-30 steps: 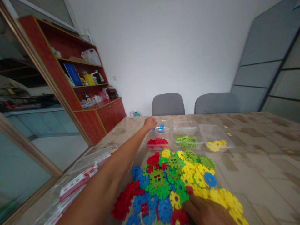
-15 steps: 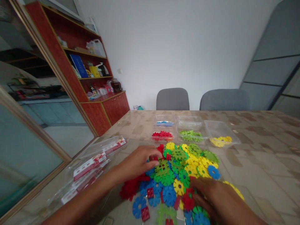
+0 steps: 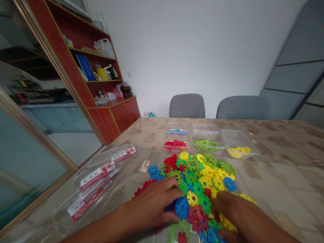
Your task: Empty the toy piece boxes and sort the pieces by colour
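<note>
A mixed heap of plastic interlocking discs lies on the table in front of me. My left hand [image 3: 162,199] reaches over its left side, thumb and forefinger apart beside a blue notched disc [image 3: 182,208]. Over the near right side is my right hand [image 3: 233,214], thumb and fingers apart, with yellow discs [image 3: 226,222] showing between them; some fingertips are hidden. Between the hands lie a dark red piece [image 3: 198,217], a yellow disc [image 3: 192,198] and green discs [image 3: 204,203]. Green lattice pieces [image 3: 193,164] and more yellow discs [image 3: 206,182] lie farther back.
Behind the heap stand clear plastic boxes holding red pieces [image 3: 176,145], blue pieces [image 3: 178,132], light green pieces [image 3: 206,145] and yellow pieces [image 3: 238,152]. Clear packaging with red-and-white labels [image 3: 97,175] lies at left. Two grey chairs [image 3: 187,106] stand beyond the table.
My left hand has moved nearer and slightly right, uncovering blue discs at the heap's left edge. My right hand has shifted a little right, away from the dark red piece.
</note>
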`<state>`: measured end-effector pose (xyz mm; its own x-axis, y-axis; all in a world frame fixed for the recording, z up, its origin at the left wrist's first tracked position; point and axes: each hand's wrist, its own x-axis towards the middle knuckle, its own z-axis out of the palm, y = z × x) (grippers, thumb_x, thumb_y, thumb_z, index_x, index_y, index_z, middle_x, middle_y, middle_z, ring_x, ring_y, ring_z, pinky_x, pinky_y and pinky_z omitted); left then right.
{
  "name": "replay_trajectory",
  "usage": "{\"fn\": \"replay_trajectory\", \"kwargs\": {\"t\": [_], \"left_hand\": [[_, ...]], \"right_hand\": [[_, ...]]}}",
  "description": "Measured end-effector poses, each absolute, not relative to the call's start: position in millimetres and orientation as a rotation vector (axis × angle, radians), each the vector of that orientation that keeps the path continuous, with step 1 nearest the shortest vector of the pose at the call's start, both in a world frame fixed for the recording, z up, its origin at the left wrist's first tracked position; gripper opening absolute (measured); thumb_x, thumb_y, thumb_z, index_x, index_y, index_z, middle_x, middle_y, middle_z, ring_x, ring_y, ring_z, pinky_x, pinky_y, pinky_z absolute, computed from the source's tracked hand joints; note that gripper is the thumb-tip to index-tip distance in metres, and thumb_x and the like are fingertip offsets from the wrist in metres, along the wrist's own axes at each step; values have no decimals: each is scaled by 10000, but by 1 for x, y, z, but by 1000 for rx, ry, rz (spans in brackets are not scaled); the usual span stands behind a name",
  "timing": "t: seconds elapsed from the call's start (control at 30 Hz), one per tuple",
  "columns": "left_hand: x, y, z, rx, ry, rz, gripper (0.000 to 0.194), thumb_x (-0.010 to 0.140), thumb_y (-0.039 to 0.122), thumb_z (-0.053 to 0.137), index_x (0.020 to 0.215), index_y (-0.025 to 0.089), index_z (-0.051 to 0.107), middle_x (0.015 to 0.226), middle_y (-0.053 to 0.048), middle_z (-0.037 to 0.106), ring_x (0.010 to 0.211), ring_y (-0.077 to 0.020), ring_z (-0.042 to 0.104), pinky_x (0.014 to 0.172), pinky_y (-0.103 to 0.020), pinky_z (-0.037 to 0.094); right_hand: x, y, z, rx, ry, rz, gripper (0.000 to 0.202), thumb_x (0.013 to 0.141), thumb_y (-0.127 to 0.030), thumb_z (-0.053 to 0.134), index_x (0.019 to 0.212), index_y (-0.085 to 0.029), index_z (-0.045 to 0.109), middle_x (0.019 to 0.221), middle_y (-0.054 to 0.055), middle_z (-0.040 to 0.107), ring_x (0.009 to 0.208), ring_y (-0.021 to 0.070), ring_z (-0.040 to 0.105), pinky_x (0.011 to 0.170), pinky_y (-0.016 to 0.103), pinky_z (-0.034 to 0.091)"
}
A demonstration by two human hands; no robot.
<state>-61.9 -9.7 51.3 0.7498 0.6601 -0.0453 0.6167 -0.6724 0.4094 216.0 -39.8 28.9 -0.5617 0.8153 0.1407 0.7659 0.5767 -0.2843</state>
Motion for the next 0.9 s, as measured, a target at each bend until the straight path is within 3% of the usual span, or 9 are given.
{"fn": "replay_trajectory", "kwargs": {"t": [0.13, 0.23, 0.37, 0.5, 0.63, 0.73, 0.9], "left_hand": [[-58, -12, 42, 2572, 954, 130, 407, 774, 327, 802, 1104, 261, 573, 1140, -41, 530, 1024, -228, 541, 854, -317, 442], [-57, -12, 39, 2586, 936, 148, 346, 804, 314, 777, 1065, 245, 560, 1111, -36, 532, 1004, -217, 538, 842, -301, 430], [-58, -11, 38, 2568, 967, 147, 432, 766, 308, 812, 1087, 234, 534, 1096, -37, 542, 978, -219, 543, 803, -293, 426], [-58, -12, 38, 2541, 980, 137, 462, 753, 318, 818, 1107, 236, 533, 1099, -44, 544, 988, -233, 548, 822, -311, 430], [-58, -13, 36, 2525, 984, 152, 469, 771, 385, 795, 1131, 244, 532, 1129, -51, 539, 1026, -246, 537, 856, -329, 431], [-58, -12, 36, 2520, 1012, 148, 397, 770, 301, 802, 1059, 231, 539, 1102, -39, 545, 994, -227, 544, 815, -302, 428], [-58, -10, 42, 2535, 990, 128, 280, 799, 209, 771, 979, 214, 556, 1065, -27, 564, 971, -199, 558, 799, -271, 417]], "right_hand": [[211, -49, 32, -1161, -2668, 148, 331, 607, -198, 730, 931, -219, 663, 1028, 112, 709, 850, 317, 668, 722, 400, 528], [203, -47, 27, -1187, -2690, 204, 311, 610, -226, 734, 912, -204, 662, 940, 112, 706, 796, 315, 659, 676, 400, 524], [195, -39, 16, -1303, -2696, 344, 338, 578, -110, 690, 905, -198, 676, 936, 97, 706, 772, 284, 661, 665, 363, 499], [199, -35, 11, -1282, -2690, 395, 247, 661, -85, 620, 870, -208, 667, 882, 65, 715, 768, 253, 680, 654, 314, 476], [205, -29, 19, -1298, -2665, 427, 84, 824, -163, 581, 842, -213, 646, 828, 45, 712, 741, 219, 681, 628, 278, 462], [213, -19, 29, -1435, -2588, 454, 210, 924, -175, 460, 834, -223, 645, 838, 48, 713, 751, 206, 681, 649, 288, 485], [249, -6, 24, -1667, -2566, 424, 255, 827, -109, 527, 971, -237, 694, 1057, 111, 719, 938, 292, 689, 761, 404, 545]]}}
